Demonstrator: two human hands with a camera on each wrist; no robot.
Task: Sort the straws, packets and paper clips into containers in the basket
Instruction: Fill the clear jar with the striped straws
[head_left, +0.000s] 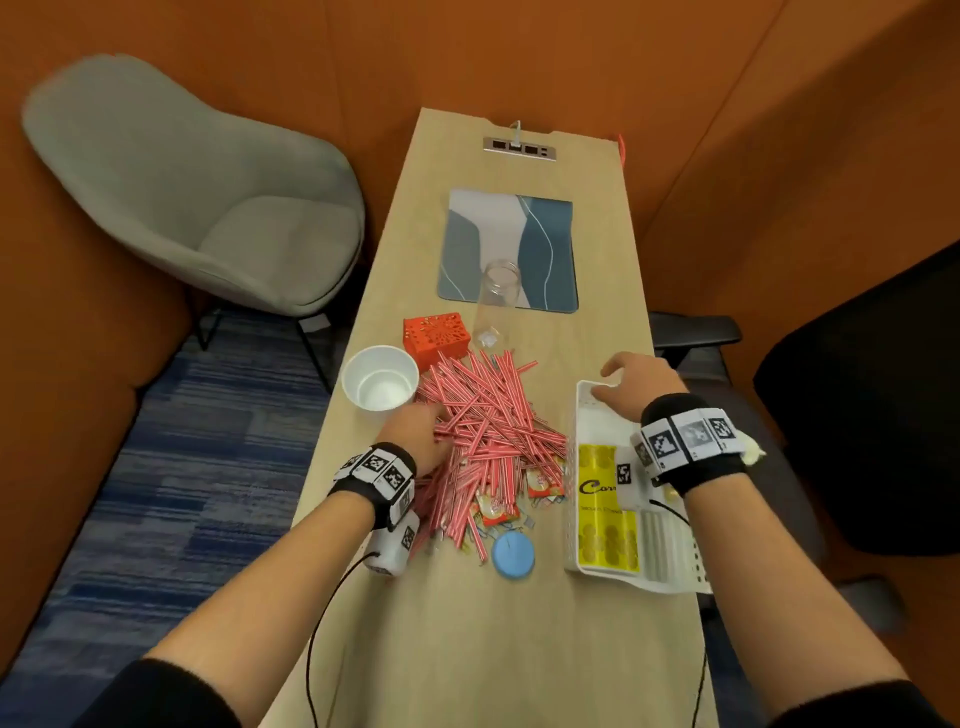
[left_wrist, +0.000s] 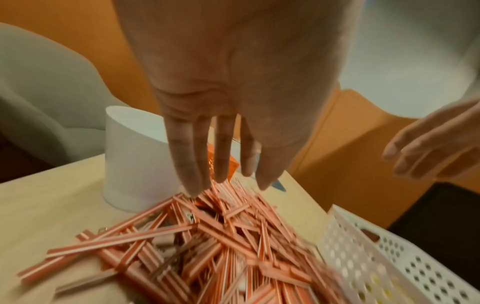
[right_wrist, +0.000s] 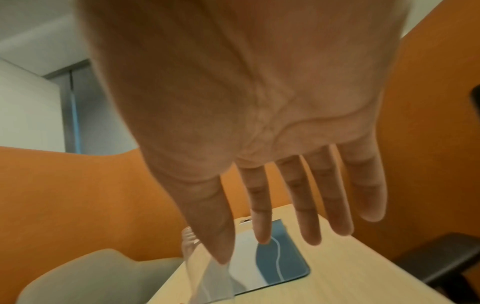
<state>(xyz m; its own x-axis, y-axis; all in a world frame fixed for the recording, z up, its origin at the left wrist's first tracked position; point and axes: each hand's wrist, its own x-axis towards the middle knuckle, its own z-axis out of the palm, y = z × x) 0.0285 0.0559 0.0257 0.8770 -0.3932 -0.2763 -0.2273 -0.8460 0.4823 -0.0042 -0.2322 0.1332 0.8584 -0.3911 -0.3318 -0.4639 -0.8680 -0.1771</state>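
Observation:
A heap of red-and-white striped straws (head_left: 483, 431) covers the middle of the table, with orange packets (head_left: 493, 512) and small paper clips (head_left: 511, 527) at its near edge. My left hand (head_left: 415, 431) is at the heap's left side; in the left wrist view its straight fingers (left_wrist: 192, 174) point down and their tips meet the straws (left_wrist: 207, 246). The white perforated basket (head_left: 570, 525) lies to the right. My right hand (head_left: 639, 384) is spread over its far end and holds nothing. The right hand (right_wrist: 272, 236) shows straight, parted fingers.
A white paper cup (head_left: 382, 384), a red perforated box (head_left: 436, 335) and a clear jar (head_left: 496, 301) stand beyond the heap. A blue lid (head_left: 512, 556) lies near me. A yellow box (head_left: 605, 535) lies in the basket. A blue placemat (head_left: 550, 249) is farther back.

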